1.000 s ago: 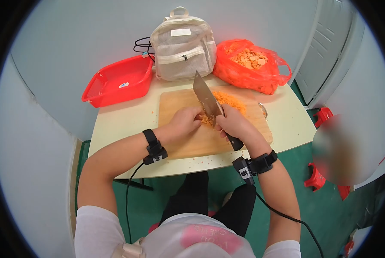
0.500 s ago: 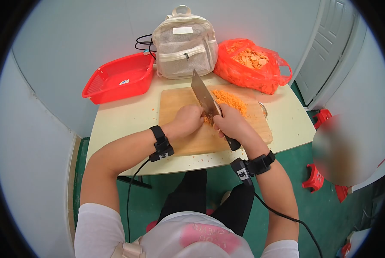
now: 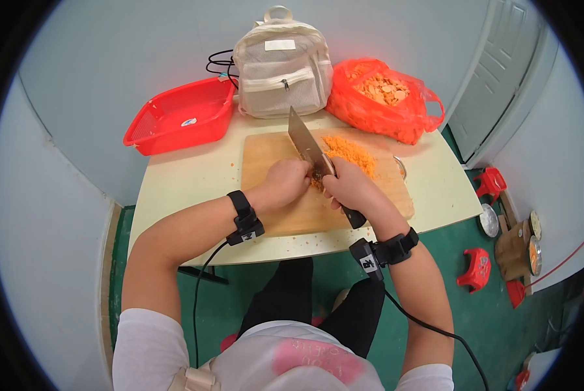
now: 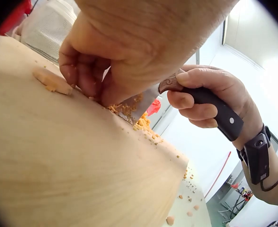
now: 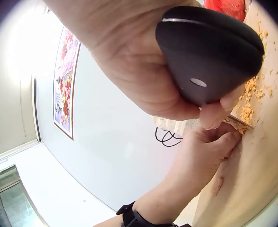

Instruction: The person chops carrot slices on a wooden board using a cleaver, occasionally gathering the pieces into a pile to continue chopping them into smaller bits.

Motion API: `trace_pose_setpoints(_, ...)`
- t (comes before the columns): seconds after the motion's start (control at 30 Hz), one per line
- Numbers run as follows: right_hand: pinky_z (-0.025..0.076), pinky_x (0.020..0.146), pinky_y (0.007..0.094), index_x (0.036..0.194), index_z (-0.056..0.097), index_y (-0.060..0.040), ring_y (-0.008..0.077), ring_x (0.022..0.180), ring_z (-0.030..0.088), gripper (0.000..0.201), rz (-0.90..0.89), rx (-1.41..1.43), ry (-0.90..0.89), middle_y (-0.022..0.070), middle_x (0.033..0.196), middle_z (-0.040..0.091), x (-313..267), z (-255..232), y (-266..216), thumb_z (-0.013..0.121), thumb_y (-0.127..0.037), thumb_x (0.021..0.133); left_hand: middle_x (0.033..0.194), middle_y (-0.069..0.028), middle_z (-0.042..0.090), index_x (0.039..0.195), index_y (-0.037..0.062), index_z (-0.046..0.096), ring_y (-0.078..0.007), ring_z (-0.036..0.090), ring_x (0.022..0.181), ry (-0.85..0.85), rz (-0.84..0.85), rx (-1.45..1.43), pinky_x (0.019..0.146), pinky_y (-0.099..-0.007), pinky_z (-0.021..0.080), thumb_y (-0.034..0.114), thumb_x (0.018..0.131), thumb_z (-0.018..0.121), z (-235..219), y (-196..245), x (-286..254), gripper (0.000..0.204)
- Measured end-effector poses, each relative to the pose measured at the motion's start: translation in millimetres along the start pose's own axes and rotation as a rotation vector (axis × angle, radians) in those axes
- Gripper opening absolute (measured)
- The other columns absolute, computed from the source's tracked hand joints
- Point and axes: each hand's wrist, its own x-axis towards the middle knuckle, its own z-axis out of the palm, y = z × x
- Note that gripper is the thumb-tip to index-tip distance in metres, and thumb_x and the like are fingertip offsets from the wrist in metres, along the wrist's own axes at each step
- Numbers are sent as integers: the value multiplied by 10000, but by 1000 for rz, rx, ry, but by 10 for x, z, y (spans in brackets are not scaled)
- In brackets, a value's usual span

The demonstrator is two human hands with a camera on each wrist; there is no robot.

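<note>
My right hand (image 3: 352,184) grips the black handle of a cleaver (image 3: 307,142), its broad blade slanting away to the left over the wooden cutting board (image 3: 266,221). Close beside the blade's left face, my left hand (image 3: 288,177) is bent down to the board. In the left wrist view its curled fingers (image 4: 84,78) and thumb pinch carrot right at the blade, mostly hidden by the hand. Orange bits cling to the steel. A loose carrot piece (image 4: 52,81) lies by those fingers. Finely chopped carrot (image 3: 350,155) is heaped to the right of the blade.
Behind the board stand a red plastic basket (image 3: 174,124), a pale mesh backpack (image 3: 282,72) and a red bag (image 3: 386,117) filled with orange slices. Crumbs are scattered along the table's (image 3: 187,195) front edge. A red stool (image 3: 477,268) is on the floor at right.
Over the past second my left hand has shifted right and closer to the blade, its back turning upward. The cleaver has moved slightly left and stays in my right hand.
</note>
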Motion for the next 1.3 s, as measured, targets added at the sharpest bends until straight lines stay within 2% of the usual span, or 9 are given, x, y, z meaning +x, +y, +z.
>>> trace_pose_setpoints(0.17, 485, 446, 309, 1065, 513, 10, 154, 518, 589, 268, -15, 61, 15, 81, 732, 590, -15, 1, 8, 459, -114, 834, 808, -180, 647, 817, 33, 642, -363, 628, 778, -23, -22, -25, 700, -442, 493, 90, 757, 611, 12, -1, -4, 88)
trace_pose_setpoints(0.23, 504, 463, 336, 1094, 527, 27, 222, 534, 637, 292, -36, 10, 11, 151, 755, 609, -13, 8, -19, 454, -108, 846, 808, -178, 646, 817, 31, 640, -361, 627, 777, -13, -14, -38, 701, -440, 493, 94, 757, 617, 36, -13, -19, 90)
trace_pose_setpoints(0.33, 505, 453, 340, 1088, 523, 28, 220, 533, 637, 283, 27, -19, -7, 151, 760, 611, 24, 23, -48, 453, -104, 847, 800, -182, 640, 802, 27, 636, -362, 625, 782, 1, 20, -69, 706, -447, 491, 93, 758, 605, 30, -37, 9, 85)
trace_pose_setpoints(0.5, 506, 449, 345, 1096, 519, 27, 222, 532, 637, 286, 21, -2, 2, 156, 766, 613, 39, 32, -14, 453, -97, 847, 803, -188, 639, 779, 22, 628, -363, 625, 791, -39, 37, -134, 709, -451, 490, 83, 751, 595, 9, -81, 17, 75)
trace_pose_setpoints(0.57, 506, 453, 344, 1102, 518, 26, 222, 533, 637, 290, 17, 25, 4, 157, 767, 614, 38, 38, 17, 453, -97, 848, 797, -170, 646, 822, 23, 648, -339, 630, 769, -28, 72, -88, 701, -414, 493, 91, 755, 644, 2, -98, 5, 96)
trace_pose_setpoints(0.73, 511, 468, 343, 1134, 508, 25, 219, 545, 646, 315, -34, 21, 8, 170, 817, 620, -5, 39, 1, 451, -102, 851, 801, -176, 649, 822, 18, 650, -339, 633, 764, -69, 21, -132, 704, -409, 496, 84, 753, 643, 1, -97, 11, 96)
trace_pose_setpoints(0.87, 513, 466, 344, 1147, 496, 22, 221, 536, 640, 321, 15, -23, -21, 175, 834, 619, 30, 47, -19, 443, -104, 857, 798, -179, 654, 816, 14, 653, -343, 635, 763, -71, 12, -152, 700, -407, 497, 83, 753, 641, 8, -105, 24, 94)
trace_pose_setpoints(0.93, 497, 446, 303, 1152, 488, 6, 164, 546, 613, 327, 27, -29, -50, 99, 765, 595, 65, 33, 18, 435, -105, 849, 793, -179, 656, 812, 14, 655, -345, 637, 757, -73, 28, -156, 693, -409, 499, 81, 751, 640, 15, -130, 23, 92)
trace_pose_setpoints(1.3, 499, 454, 291, 1214, 484, -29, 137, 545, 593, 358, 47, 50, -79, 78, 784, 593, 51, -9, 36, 497, -145, 876, 777, -179, 659, 803, 14, 662, -349, 643, 748, -41, 24, -151, 680, -408, 509, 60, 741, 623, -4, -115, 9, 86)
